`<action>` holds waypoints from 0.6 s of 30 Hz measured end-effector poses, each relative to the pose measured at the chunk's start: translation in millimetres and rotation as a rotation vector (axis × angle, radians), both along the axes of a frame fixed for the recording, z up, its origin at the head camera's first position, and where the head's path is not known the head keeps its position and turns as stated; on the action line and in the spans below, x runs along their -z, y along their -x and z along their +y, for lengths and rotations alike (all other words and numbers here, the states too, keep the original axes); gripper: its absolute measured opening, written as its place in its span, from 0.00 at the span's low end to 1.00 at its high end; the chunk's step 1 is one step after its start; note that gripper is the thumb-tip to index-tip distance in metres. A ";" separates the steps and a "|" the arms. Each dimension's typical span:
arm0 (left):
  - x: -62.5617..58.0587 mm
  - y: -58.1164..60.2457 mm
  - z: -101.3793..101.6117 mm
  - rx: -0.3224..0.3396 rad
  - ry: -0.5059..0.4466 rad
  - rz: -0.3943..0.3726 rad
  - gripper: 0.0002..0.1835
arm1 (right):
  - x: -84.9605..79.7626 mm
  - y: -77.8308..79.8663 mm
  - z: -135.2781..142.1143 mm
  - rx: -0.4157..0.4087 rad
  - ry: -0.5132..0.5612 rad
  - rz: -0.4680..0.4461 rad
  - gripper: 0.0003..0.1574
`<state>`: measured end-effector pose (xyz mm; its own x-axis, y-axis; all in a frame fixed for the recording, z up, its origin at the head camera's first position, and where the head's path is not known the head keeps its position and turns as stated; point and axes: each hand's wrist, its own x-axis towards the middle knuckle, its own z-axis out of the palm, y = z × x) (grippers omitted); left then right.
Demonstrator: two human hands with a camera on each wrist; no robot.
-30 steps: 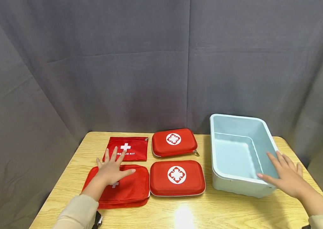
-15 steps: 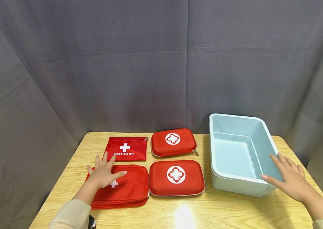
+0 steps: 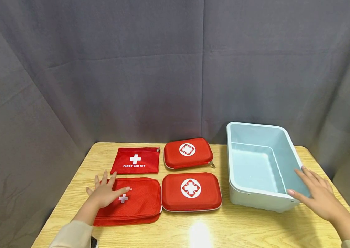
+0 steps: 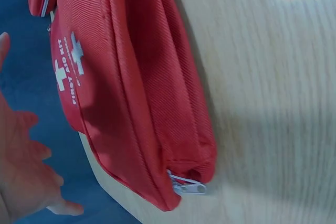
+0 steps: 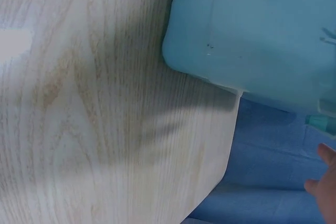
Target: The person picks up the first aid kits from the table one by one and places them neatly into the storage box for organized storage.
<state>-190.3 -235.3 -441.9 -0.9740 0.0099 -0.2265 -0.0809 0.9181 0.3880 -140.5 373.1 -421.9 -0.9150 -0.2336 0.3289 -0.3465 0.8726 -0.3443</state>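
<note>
In the head view my left hand (image 3: 102, 195), fingers spread, hovers over the left side of a red zippered first aid bag (image 3: 140, 199). The left wrist view shows this bag (image 4: 113, 103) lying flat, its metal zipper pull (image 4: 189, 187) at one corner. Behind it lies a thin red first aid pouch (image 3: 137, 168) with a white cross. Two red hard-shell first aid cases (image 3: 175, 199) sit one behind the other to its right. My right hand (image 3: 320, 201) has straight fingers right by the near right corner of a pale blue plastic bin (image 3: 255, 198).
A wooden table (image 3: 162, 237) bears everything, with a bright glare spot near its front. Grey curtains (image 3: 131, 69) hang behind and at both sides. The bin stands open-topped at the right, with nothing visible inside.
My left hand has drawn back left and toward me, uncovering the pouch's lettering and more of the bag. My right hand has shifted slightly right and away from the bin's inside.
</note>
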 end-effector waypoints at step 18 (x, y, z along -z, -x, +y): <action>15.1 -5.2 -15.6 -0.092 -0.081 -0.104 0.56 | 9.9 1.4 5.2 -0.036 0.090 0.053 0.38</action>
